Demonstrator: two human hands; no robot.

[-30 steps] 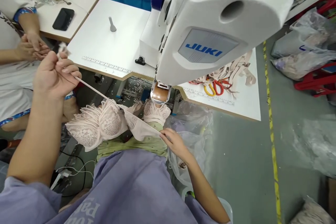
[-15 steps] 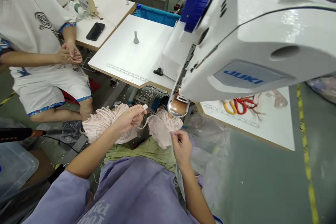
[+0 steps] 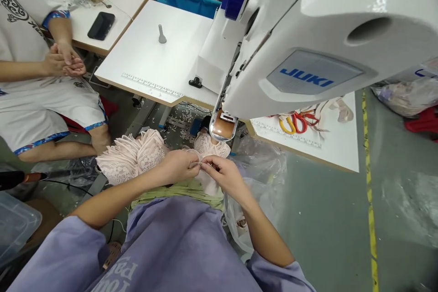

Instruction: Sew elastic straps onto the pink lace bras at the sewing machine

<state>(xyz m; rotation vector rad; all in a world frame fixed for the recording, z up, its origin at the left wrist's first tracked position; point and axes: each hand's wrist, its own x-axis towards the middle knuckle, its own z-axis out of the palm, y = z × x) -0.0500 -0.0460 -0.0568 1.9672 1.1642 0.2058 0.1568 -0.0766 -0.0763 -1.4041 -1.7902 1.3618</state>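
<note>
My left hand (image 3: 181, 166) and my right hand (image 3: 224, 174) meet in front of my lap, both closed in a pinch on a thin pale strap (image 3: 196, 164). The strap seems to belong to a pale pink lace bra (image 3: 210, 147), which hangs just beyond my fingers below the end of the sewing machine (image 3: 223, 127). My hands hide part of its fabric. Left of them, a bundle of pale pink lace bras (image 3: 132, 157) is heaped at my lap, cups nested together. Green cloth (image 3: 150, 195) lies across my lap.
A white work table (image 3: 143, 50) with a printed ruler and a grey peg (image 3: 162, 34) stands ahead. Red and yellow scissors (image 3: 294, 123) lie on the right table part. A co-worker's clasped hands (image 3: 66, 60) are at left. Clear plastic bags (image 3: 260, 164) hang at right.
My left hand has come right and down, and my right hand has risen slightly leftward, so the two now meet at the strap. The view has shifted to the right.
</note>
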